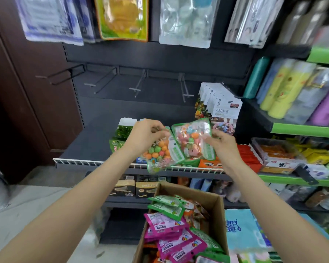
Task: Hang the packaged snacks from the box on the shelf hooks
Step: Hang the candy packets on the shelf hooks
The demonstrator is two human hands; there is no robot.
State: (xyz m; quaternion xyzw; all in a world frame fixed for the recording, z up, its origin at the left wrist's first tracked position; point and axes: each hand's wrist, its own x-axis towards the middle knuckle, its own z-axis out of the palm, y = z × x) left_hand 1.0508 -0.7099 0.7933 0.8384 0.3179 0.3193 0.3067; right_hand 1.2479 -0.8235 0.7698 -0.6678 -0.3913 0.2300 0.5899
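Observation:
My left hand (147,132) pinches the top of a green-edged candy packet (158,150) full of coloured sweets. My right hand (219,144) grips a second green candy packet (192,141) by its right side; the two packets overlap in front of the middle shelf. Above them several bare black hooks (139,82) stick out of the back panel. One hook to the right carries white chocolate-snack packets (222,109). Below, the open cardboard box (216,202) holds several pink and green snack packets (171,230).
A white wire rail (95,163) edges the dark shelf. Red and orange boxes (247,154) and green packets (122,133) sit on it. Large bags (122,18) hang above. Green-edged shelves (302,128) with rolled goods stand at the right, a brown door (21,92) at the left.

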